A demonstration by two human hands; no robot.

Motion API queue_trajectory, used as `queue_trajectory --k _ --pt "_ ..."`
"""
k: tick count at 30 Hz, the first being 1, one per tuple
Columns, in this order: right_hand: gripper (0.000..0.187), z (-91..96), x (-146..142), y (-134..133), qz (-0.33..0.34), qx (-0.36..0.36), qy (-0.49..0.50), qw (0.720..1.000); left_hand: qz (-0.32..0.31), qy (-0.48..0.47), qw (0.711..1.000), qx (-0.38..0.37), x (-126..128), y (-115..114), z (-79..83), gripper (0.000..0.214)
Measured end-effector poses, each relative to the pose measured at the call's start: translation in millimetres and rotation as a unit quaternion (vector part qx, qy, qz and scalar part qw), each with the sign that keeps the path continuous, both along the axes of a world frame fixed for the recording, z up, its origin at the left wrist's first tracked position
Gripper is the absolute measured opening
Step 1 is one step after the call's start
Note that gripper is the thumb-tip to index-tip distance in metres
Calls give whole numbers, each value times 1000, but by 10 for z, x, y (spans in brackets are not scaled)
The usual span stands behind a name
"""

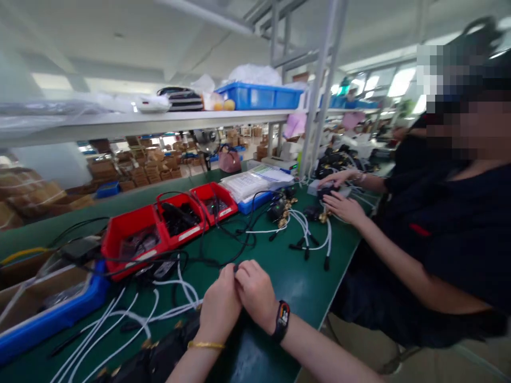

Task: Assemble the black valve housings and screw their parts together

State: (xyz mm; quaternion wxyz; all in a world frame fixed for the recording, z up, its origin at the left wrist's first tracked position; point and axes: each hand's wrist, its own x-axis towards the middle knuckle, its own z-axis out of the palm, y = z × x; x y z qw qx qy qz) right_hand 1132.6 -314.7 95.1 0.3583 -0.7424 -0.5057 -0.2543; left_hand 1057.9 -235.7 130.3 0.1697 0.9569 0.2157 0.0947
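Note:
My left hand (222, 304) and my right hand (256, 290) meet low in the middle of the view, over the green table. Both sets of fingers are closed, pinched together at about the same spot. A tiny bit of something dark (236, 268) shows between the fingertips; most of it is hidden, so its kind is unclear. Close by my left wrist lie black parts with brass fittings (159, 354). White cables (149, 319) with black ends spread leftward from there. Black cable (211, 263) lies on the table just beyond my hands.
Red bins (136, 255) with small black parts stand beyond my hands, beside a blue tray (255, 202) stacked with plastic bags. A blue-edged box (51, 324) is at left. At right, a co-worker's hands (345, 207) handle black parts. A shelf (159, 121) spans overhead.

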Motion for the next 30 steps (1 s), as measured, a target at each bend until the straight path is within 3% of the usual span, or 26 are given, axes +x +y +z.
queue_trajectory --k 5,12,15,18,19,21,23,25,27,29,30 --pt "6 -63 -20 -13 -29 -18 -19 999 -4 21 1000 -19 23 -20 44 26" --pt "7 -77 -50 -49 -45 -45 -11 998 -8 19 1000 10 -2 -70 50 24" --pt "18 -58 -88 -157 -44 -40 2 998 -6 12 999 32 3 -75 52 25" --pt "26 -71 -138 -377 3 -34 3 999 -78 29 995 46 -70 5 171 26" --pt "28 -90 -151 -460 25 -34 8 999 -155 39 986 35 -110 68 225 33" --pt "34 -158 -167 -587 69 -39 43 996 -215 73 974 -8 -195 258 305 46" --pt "36 -250 -216 -629 86 -57 44 994 -229 104 967 -47 -276 495 304 44" --pt "33 -325 -383 -614 76 -31 40 996 -229 116 963 -79 -339 687 235 38" --pt "29 -364 -690 -574 161 -33 48 985 -225 113 963 -98 -359 777 149 40" --pt "33 -388 -1071 -484 272 -101 52 956 -222 106 963 -107 -337 782 86 43" --pt "37 -401 -1255 -409 296 -146 45 943 -223 103 963 -109 -319 770 67 44"
